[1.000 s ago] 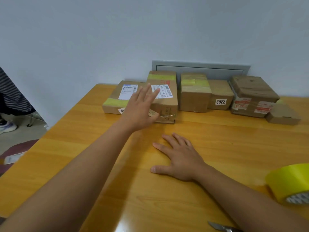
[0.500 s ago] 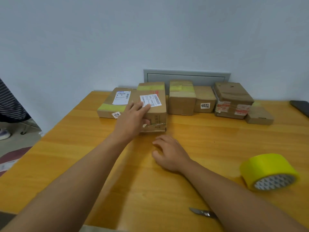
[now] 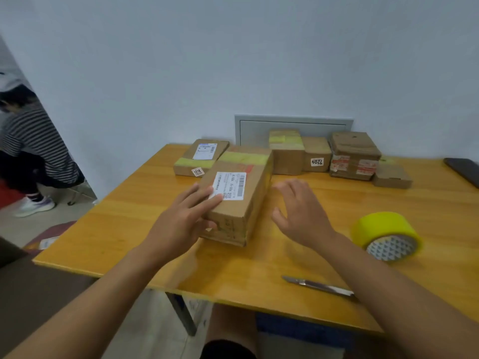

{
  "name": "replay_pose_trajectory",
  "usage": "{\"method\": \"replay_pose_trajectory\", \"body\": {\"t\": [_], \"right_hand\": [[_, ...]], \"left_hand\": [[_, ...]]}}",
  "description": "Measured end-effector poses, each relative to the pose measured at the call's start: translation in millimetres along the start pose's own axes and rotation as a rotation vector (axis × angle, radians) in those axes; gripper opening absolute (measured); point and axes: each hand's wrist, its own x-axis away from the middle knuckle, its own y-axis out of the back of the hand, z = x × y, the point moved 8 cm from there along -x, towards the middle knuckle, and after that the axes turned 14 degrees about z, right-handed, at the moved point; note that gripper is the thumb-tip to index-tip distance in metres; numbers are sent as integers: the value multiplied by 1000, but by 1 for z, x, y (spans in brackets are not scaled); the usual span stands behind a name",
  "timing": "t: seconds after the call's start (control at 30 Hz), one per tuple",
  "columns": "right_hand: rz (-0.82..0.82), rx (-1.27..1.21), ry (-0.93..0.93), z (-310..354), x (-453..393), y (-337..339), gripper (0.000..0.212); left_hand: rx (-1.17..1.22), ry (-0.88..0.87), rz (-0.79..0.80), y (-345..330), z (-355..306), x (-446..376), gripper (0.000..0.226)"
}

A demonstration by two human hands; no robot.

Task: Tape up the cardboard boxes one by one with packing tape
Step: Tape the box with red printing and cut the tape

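Observation:
A long cardboard box (image 3: 248, 200) with a white label and a yellow tape band across its far end lies on the yellow wooden table (image 3: 145, 229). My left hand (image 3: 186, 221) grips its near left corner, fingers on top and thumb against the front face. My right hand (image 3: 300, 213) hovers just right of the box with fingers spread and holds nothing. A roll of yellow packing tape (image 3: 386, 235) lies on its side to the right. Several more boxes (image 3: 353, 154) stand in a row along the wall.
A metal utility knife (image 3: 318, 286) lies near the table's front edge, under my right forearm. A flat box (image 3: 201, 158) sits back left, a dark flat object (image 3: 464, 169) at the far right. A person in a striped shirt (image 3: 31, 146) crouches at left.
My left hand has pulled the long box out of the row toward me. My right hand has lifted off the table and moved up beside the box.

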Motion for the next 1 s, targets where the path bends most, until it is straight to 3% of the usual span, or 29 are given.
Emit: {"method": "replay_pose_trajectory", "body": {"t": [0.1,0.2,0.33,0.53,0.67,0.87,1.0], "right_hand": [[299,-15,-136,-25,-2,-18,80],[506,-3,-79,-28,-3,-33,113],[651,60,-78,-29,-1,-44,115],[505,223,-269,-21,-3,-32,108],[373,258,-393,-4,-4,-21,93],[164,233,-225,30,12,-2,54],[104,42,-65,30,36,13,49]], "left_hand": [[6,-101,28,-5,-14,30,54],[19,-191,71,-9,-24,48,61],[-42,-100,175,-12,-9,53,76],[-82,213,414,5,-2,35,67],[22,262,312,11,-39,4,58],[27,334,343,-30,-56,-38,59],[147,326,276,-38,-62,-52,54]]}}
